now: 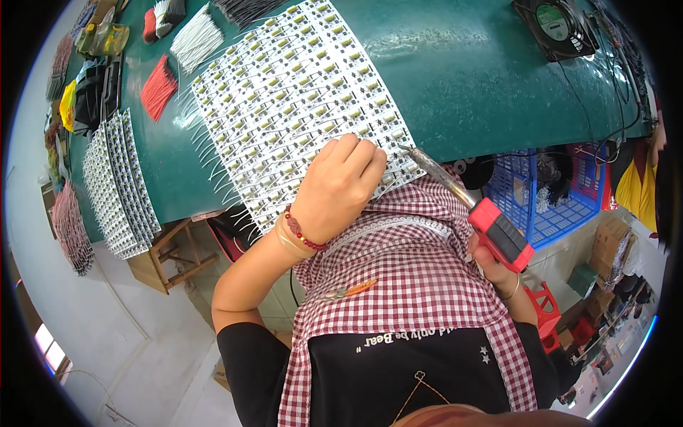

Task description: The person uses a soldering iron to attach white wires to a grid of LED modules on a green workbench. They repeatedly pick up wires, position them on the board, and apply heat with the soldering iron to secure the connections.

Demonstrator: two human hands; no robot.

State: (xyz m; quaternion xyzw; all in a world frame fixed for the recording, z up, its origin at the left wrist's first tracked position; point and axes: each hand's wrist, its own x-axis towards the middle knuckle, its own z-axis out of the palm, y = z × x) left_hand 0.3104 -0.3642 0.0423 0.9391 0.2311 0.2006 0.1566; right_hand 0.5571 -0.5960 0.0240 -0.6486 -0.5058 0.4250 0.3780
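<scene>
A large white panel of small circuit boards (284,107), dotted with yellow-green components, lies at the near edge of the green table. Thin white wires run across it and fringe its left side. My left hand (338,174) rests on the panel's near part, fingers curled down and closed; what they pinch, if anything, is hidden beneath them. In my right hand (491,262) is a red and black soldering iron (498,231). Its metal tip points up and left, beside the panel's right edge, close to my left fingers. Whether the tip touches the panel I cannot tell.
Red wires (158,87) and white wires (197,39) lie in bundles left of the panel. More circuit panels (117,185) are stacked at the table's left edge. A black fan (558,28) stands at the far right, with cables nearby. Below sits a blue crate (512,188).
</scene>
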